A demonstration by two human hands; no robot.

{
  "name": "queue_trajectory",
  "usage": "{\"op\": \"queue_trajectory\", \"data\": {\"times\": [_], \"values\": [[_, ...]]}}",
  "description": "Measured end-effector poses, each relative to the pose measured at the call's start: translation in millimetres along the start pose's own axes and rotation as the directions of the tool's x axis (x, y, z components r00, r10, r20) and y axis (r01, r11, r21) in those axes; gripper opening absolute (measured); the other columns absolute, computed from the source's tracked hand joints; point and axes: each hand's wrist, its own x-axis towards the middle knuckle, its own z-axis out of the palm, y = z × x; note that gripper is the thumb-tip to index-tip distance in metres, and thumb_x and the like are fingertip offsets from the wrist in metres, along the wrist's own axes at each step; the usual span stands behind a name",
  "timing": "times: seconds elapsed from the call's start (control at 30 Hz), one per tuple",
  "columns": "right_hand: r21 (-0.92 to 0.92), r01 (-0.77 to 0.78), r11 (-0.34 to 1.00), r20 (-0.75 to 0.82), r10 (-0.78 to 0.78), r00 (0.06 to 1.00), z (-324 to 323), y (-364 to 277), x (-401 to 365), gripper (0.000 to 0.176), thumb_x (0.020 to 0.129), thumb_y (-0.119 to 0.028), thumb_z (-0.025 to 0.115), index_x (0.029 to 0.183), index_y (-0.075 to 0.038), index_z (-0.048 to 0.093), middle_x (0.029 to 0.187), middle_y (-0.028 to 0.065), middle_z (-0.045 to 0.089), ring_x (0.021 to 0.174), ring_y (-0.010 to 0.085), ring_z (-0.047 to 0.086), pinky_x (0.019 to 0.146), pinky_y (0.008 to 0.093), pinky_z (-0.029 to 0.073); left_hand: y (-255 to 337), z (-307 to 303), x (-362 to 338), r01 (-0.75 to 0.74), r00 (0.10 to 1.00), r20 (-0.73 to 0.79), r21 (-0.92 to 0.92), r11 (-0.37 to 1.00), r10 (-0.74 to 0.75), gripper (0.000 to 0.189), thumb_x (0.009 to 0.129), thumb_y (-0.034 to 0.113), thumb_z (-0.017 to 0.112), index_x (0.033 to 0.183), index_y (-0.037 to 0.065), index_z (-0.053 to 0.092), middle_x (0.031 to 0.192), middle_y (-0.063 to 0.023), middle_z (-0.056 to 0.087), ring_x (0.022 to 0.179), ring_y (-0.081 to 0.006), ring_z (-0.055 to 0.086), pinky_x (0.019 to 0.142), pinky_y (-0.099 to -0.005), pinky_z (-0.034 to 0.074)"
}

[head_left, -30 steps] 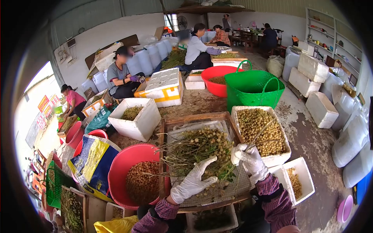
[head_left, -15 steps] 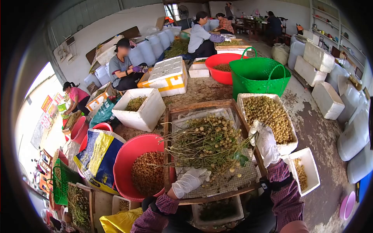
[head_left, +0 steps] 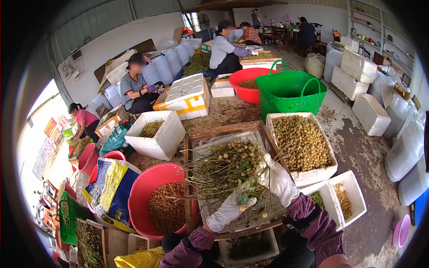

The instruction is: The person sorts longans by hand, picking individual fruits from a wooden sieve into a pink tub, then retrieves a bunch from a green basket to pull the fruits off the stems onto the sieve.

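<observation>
Stained floor [head_left: 348,152] surrounds a mesh tray [head_left: 225,130] bearing a heap of fruiting stems [head_left: 228,163], a red basin [head_left: 142,196] just left. At the heap's right, the right hand [head_left: 278,181] pinches a thin stem [head_left: 279,157] between its fingers; the left hand [head_left: 229,211] lies nearer, and whether its fingers grasp anything, I cannot tell.

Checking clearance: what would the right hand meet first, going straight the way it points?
The right hand would likely meet the heaped fruit stems first, though depth is unclear.

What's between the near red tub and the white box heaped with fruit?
Head view: the wood-framed mesh tray, piled with fruit stems, the left hand and right hand over it.
</observation>
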Motion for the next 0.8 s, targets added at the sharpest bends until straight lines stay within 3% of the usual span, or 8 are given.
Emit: {"op": "queue_trajectory", "data": {"times": [0.13, 0.17, 0.27, 0.3, 0.4, 0.53, 0.6, 0.8], "values": [[-0.059, 0.062, 0.996, -0.144, -0.07, 0.987, -2, 5, 8, 0.032, 0.096, -0.04, 0.051, 0.084, -0.011, 0.056, 0.079, 0.0026, 0.059, 0.066, 0.0136, 0.056, 0.055, 0.0262, 0.045, 16, 12, -9, 0.096, 0.995, -0.046, 0.411, 0.907, -0.084, 0.045, 0.092, 0.004, 0.058, 0.135, 0.006, 0.044, 0.128, -0.0085, 0.054, 0.108, -0.0196, 0.057, 0.093, -0.0317, 0.051], [-0.012, 0.042, 0.999, -0.132, -0.044, 0.99, -20, 3, 13, 0.031, 0.094, -0.036, 0.056, 0.093, -0.005, 0.059, 0.086, 0.0101, 0.062, 0.074, 0.0188, 0.06, 0.061, 0.0309, 0.048, 3, -4, -9, 0.103, 0.995, -0.024, 0.207, 0.973, -0.1, 0.043, 0.094, 0.006, 0.056, 0.135, 0.005, 0.044, 0.124, -0.0088, 0.056, 0.106, -0.0203, 0.059, 0.087, -0.0335, 0.054], [-0.149, 0.047, 0.988, -0.227, -0.08, 0.971, -10, 2, 12, 0.041, 0.097, -0.04, 0.048, 0.097, -0.001, 0.062, 0.084, 0.0084, 0.062, 0.066, 0.017, 0.057, 0.058, 0.0289, 0.047, 22, 2, -19, 0.144, 0.989, 0.022, 0.001, 0.99, -0.144, 0.042, 0.095, 0.01, 0.055, 0.135, 0.005, 0.044, 0.119, -0.0083, 0.058, 0.103, -0.0207, 0.06, 0.08, -0.0342, 0.056], [-0.104, 0.081, 0.991, -0.165, -0.098, 0.981, -6, 1, 9, 0.037, 0.097, -0.034, 0.052, 0.102, 0.001, 0.062, 0.088, 0.0117, 0.064, 0.07, 0.0188, 0.06, 0.061, 0.0301, 0.05, 28, 11, -22, 0.172, 0.98, -0.126, 0.161, 0.972, -0.153, 0.038, 0.097, 0.013, 0.052, 0.134, 0.006, 0.045, 0.116, -0.0081, 0.058, 0.1, -0.0214, 0.061, 0.082, -0.0333, 0.056], [-0.304, 0.175, 0.936, -0.085, -0.21, 0.974, -8, -1, 6, 0.029, 0.096, -0.024, 0.056, 0.109, 0.002, 0.06, 0.094, 0.0122, 0.065, 0.073, 0.0184, 0.062, 0.07, 0.0339, 0.053, 10, -8, -16, 0.064, 0.99, -0.136, 0.14, 0.988, -0.045, 0.033, 0.097, 0.013, 0.052, 0.13, 0.006, 0.048, 0.096, -0.0054, 0.062, 0.074, -0.0142, 0.059, 0.057, -0.0287, 0.052], [-0.535, 0.107, 0.838, -0.154, -0.222, 0.963, -8, -3, 3, 0.023, 0.094, -0.021, 0.059, 0.105, -0.001, 0.061, 0.104, 0.0134, 0.065, 0.071, 0.0175, 0.063, 0.065, 0.0311, 0.053, 1, -25, -22, 0.023, 0.995, -0.094, 0.035, 0.999, -0.019, 0.033, 0.097, 0.013, 0.052, 0.129, 0.005, 0.048, 0.107, -0.0069, 0.059, 0.079, -0.0145, 0.056, 0.063, -0.0283, 0.05], [-0.621, 0.022, 0.784, -0.134, -0.134, 0.982, 2, -4, -3, 0.031, 0.094, -0.029, 0.057, 0.109, -0.002, 0.063, 0.103, 0.0124, 0.067, 0.067, 0.0146, 0.062, 0.061, 0.0298, 0.053, 7, -21, -23, 0.014, 1.0, -0.026, -0.108, 0.994, -0.017, 0.034, 0.096, 0.011, 0.053, 0.129, 0.005, 0.048, 0.107, -0.0073, 0.059, 0.077, -0.0134, 0.054, 0.06, -0.0277, 0.048], [-0.658, -0.176, 0.732, -0.102, 0.145, 0.984, 10, 7, -6, 0.041, 0.091, -0.038, 0.061, 0.118, -0.008, 0.063, 0.07, 0.0038, 0.064, 0.055, 0.0105, 0.057, 0.051, 0.0248, 0.051, 5, -18, -16, 0.039, 0.996, -0.092, 0.242, 0.97, -0.017, 0.031, 0.097, 0.009, 0.051, 0.128, 0.006, 0.047, 0.091, -0.0078, 0.06, 0.067, -0.0131, 0.054, 0.051, -0.0263, 0.046]]}}
